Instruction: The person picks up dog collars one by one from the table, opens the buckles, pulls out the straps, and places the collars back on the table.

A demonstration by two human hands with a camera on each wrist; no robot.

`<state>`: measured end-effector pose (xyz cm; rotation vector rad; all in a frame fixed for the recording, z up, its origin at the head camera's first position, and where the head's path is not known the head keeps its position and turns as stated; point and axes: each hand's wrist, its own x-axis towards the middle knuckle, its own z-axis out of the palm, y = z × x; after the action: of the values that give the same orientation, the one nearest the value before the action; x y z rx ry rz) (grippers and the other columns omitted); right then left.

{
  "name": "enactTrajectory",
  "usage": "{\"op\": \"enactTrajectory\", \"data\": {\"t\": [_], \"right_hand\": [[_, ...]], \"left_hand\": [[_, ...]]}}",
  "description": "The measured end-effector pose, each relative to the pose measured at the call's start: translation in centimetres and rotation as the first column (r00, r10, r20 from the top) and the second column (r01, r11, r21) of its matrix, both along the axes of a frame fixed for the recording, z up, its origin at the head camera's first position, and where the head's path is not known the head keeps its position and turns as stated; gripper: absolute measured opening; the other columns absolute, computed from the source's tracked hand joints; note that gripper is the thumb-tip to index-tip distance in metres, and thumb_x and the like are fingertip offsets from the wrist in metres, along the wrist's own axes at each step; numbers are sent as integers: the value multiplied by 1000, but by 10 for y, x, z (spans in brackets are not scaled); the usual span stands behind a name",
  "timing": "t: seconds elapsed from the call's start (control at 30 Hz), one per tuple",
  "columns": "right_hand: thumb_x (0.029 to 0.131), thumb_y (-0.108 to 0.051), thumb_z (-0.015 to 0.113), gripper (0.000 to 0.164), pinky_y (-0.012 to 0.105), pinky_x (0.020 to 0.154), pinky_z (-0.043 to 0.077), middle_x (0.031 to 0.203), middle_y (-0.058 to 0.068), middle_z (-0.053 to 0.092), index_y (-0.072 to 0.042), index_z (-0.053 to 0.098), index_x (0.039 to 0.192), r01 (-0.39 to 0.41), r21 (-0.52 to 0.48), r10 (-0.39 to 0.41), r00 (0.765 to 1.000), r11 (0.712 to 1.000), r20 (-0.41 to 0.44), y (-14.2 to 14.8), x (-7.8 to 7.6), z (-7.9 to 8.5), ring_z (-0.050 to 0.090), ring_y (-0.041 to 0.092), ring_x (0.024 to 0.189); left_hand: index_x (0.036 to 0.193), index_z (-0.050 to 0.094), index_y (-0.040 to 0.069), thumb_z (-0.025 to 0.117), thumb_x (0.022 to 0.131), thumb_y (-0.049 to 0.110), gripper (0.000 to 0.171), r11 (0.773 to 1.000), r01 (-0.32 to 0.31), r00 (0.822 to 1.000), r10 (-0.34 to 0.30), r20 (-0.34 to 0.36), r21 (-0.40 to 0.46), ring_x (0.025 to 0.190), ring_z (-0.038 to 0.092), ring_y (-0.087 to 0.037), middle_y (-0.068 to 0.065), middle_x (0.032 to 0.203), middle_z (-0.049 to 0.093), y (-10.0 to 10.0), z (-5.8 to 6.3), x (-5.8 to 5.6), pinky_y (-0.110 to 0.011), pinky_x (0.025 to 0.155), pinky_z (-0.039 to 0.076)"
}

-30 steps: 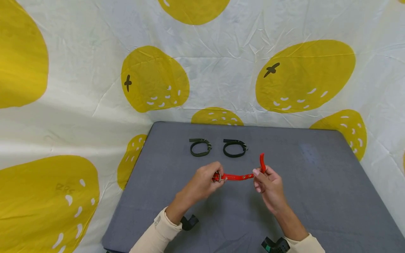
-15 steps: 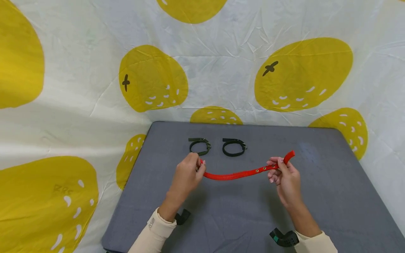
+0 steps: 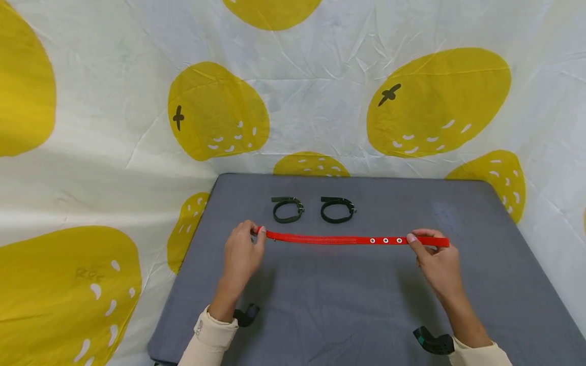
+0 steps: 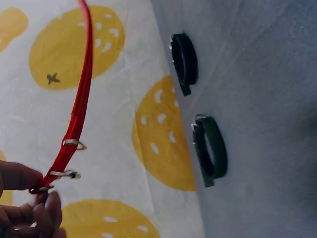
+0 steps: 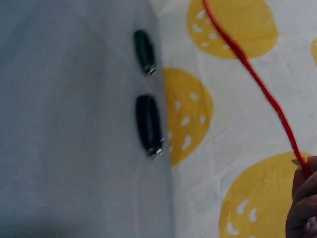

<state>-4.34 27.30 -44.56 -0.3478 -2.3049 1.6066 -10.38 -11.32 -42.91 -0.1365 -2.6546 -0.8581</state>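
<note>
The red strap [image 3: 320,239] spans between the left hand [image 3: 242,251], pinching its buckle end [image 4: 64,174], and the right hand [image 3: 438,262], pinching just past the eyelets [image 3: 386,240]. Probably light and pliable, it suits end grips.

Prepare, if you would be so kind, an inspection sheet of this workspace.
Surface: grey table, lightly wrinkled cover.
Job's things: red strap, stretched out above the table; green strap and black strap, each looped, lying apart near the far edge.
Clutter: nothing seen.
Hands: left hand pinches the red strap's end by the buckle; right hand pinches it near the other end.
Cables: nothing seen.
Surroundings: white sheet with yellow print.
</note>
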Motion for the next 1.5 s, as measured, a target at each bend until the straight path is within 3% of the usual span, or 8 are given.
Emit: {"op": "enactTrajectory", "data": {"t": [0.27, 0.43, 0.57, 0.7, 0.87, 1.07, 1.23, 1.5], "right_hand": [[95, -21, 71, 26, 28, 41, 37, 55, -3, 55, 0, 66, 110, -16, 97, 8, 997, 995, 76, 10, 11, -18, 49, 12, 43], [92, -28, 76, 30, 30, 40, 34, 54, 1, 53, -1, 68, 104, -59, 143, 31, 982, 988, 189, 22, 16, -32, 46, 14, 44], [97, -33, 69, 32, 30, 39, 35, 59, 8, 60, -3, 70, 103, -172, 210, 99, 943, 962, 318, 32, 20, -43, 52, 20, 46], [97, -37, 68, 33, 27, 42, 35, 62, 6, 60, -4, 72, 96, -298, 282, 167, 897, 912, 409, 41, 24, -54, 45, 14, 46], [97, -35, 68, 31, 24, 45, 33, 60, -1, 56, -7, 70, 82, -360, 357, 178, 874, 862, 451, 48, 28, -64, 37, 7, 49], [98, -33, 66, 31, 24, 51, 34, 63, -3, 56, -9, 65, 77, -402, 397, 173, 849, 825, 499, 59, 38, -74, 41, 8, 54], [95, -38, 69, 33, 24, 52, 33, 62, -4, 49, -12, 64, 76, -385, 440, 125, 849, 811, 513, 61, 49, -86, 42, 8, 56], [90, -45, 73, 35, 26, 54, 33, 61, -4, 49, -15, 63, 76, -361, 461, 89, 854, 810, 513, 50, 55, -102, 44, 11, 59]], "left_hand": [[99, 73, 1, 75, 89, 12, 15, 988, 20, 956, -64, 286, 153, 65, 61, -13, -6, 80, 72, -23, -18, -1, -30, 58, 50], [95, 77, 4, 73, 89, 7, 8, 987, 63, 905, -119, 408, 149, 63, 58, -13, -7, 81, 73, -37, -39, -1, -30, 58, 48], [88, 75, 7, 74, 89, 8, 2, 990, 103, 859, -138, 494, 98, 61, 54, -12, -3, 76, 69, -46, -57, -1, -29, 57, 46], [85, 73, 7, 77, 87, 11, 6, 989, 130, 829, -150, 539, 77, 62, 54, -12, 1, 73, 64, -51, -73, -1, -29, 59, 46], [86, 73, 7, 77, 88, 11, 6, 980, 155, 795, -197, 574, 122, 63, 55, -12, 0, 74, 65, -53, -85, -1, -29, 60, 47], [92, 73, 3, 71, 91, 6, 4, 937, 220, 735, -341, 585, 270, 68, 58, -13, -3, 78, 67, -54, -103, 0, -27, 64, 48], [90, 71, 0, 71, 90, 3, 3, 926, 265, 738, -373, 562, 268, 65, 55, -12, -4, 74, 64, -55, -119, 3, -26, 62, 46], [85, 71, 4, 74, 89, 7, 6, 980, 184, 774, -190, 604, 73, 62, 52, -14, -1, 71, 62, -57, -120, 4, -28, 58, 44]]}}
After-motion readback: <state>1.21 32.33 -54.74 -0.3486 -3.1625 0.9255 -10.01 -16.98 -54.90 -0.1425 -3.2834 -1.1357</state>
